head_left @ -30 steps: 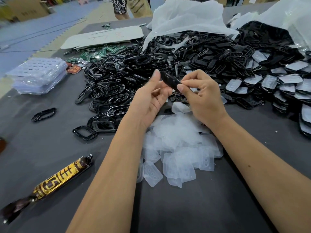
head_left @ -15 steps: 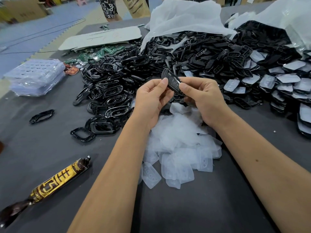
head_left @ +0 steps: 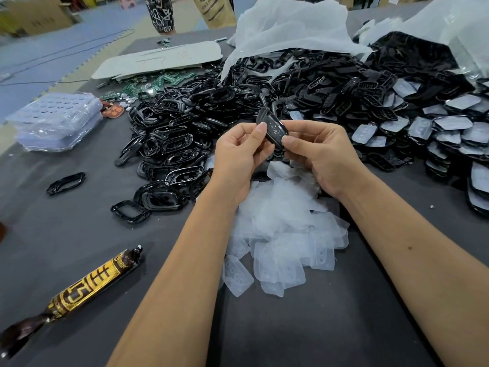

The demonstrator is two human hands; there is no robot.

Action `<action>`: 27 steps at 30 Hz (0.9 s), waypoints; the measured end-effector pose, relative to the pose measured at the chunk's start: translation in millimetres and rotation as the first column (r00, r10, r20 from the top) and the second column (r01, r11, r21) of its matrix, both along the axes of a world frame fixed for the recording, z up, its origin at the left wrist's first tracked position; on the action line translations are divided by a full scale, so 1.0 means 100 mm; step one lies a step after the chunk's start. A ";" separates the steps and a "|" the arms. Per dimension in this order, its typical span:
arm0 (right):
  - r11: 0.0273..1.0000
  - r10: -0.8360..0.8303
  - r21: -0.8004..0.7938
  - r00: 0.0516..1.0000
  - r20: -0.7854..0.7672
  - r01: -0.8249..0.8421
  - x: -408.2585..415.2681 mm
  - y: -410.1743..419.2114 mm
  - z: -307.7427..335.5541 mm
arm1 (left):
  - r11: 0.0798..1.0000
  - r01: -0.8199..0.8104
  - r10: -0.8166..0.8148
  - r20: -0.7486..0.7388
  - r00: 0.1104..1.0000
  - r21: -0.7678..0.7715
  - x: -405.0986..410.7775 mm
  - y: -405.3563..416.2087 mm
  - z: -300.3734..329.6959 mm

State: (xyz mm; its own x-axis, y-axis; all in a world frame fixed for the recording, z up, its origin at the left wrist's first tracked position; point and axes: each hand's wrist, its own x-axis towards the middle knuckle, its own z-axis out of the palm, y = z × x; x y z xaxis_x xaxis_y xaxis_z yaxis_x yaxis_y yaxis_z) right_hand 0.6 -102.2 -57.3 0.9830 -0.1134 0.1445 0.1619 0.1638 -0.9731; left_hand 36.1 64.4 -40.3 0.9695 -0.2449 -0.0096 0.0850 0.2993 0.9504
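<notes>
Black key fob shell (head_left: 272, 129) pinched between left hand (head_left: 239, 154) and right hand (head_left: 321, 152), thumbs on top. Uneven squeeze could pop it loose.

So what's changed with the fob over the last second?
The fob has been turned: it was edge-on a second ago, and its button face now points at the camera. The left hand, its thumb straighter then, now pinches the fob's left edge. The right hand kept its grip throughout. The clear pads, the frames and the tube stayed put.
</notes>
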 end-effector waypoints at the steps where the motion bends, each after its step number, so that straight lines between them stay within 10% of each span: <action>1: 1.000 0.002 0.006 1.000 -0.006 -0.002 0.00 0.00 0.00 | 1.000 0.002 -0.002 0.002 1.000 0.002 0.00 0.00 0.00; 27: 0.990 -0.007 0.138 1.000 -0.027 0.010 0.04 0.04 0.04 | 0.987 0.074 -0.077 0.014 0.997 0.141 0.01 -0.03 -0.01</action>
